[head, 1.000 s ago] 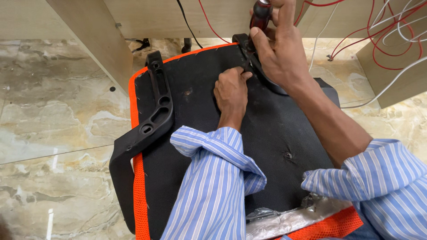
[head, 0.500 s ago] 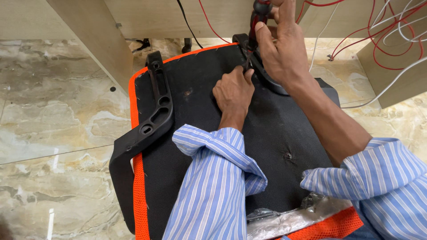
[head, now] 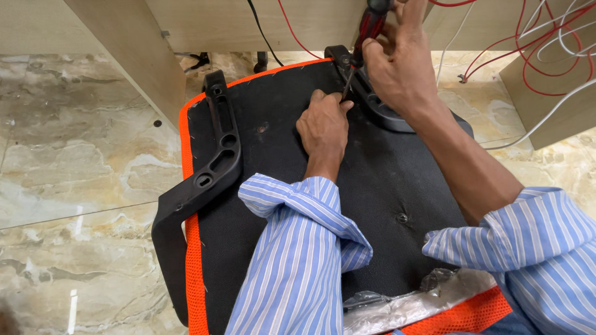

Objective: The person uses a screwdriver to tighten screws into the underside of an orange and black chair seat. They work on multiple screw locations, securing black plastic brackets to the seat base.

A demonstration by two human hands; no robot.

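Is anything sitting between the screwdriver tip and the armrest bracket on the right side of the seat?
Nothing visible: the screwdriver in the right hand reaches the armrest bracket; the left hand rests beside the tip.

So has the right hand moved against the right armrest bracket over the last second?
Yes, slightly. The right hand with the screwdriver has lifted toward the desk edge, away from the bracket; the tip stays at the left hand.

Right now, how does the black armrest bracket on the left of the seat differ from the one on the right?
The left armrest bracket lies fully in view with no hand on it; the right armrest bracket is half hidden by the right hand, which works a red-handled screwdriver at it. The left hand rests beside the right bracket, far from the left one. Both are black plastic and lie on the seat underside.
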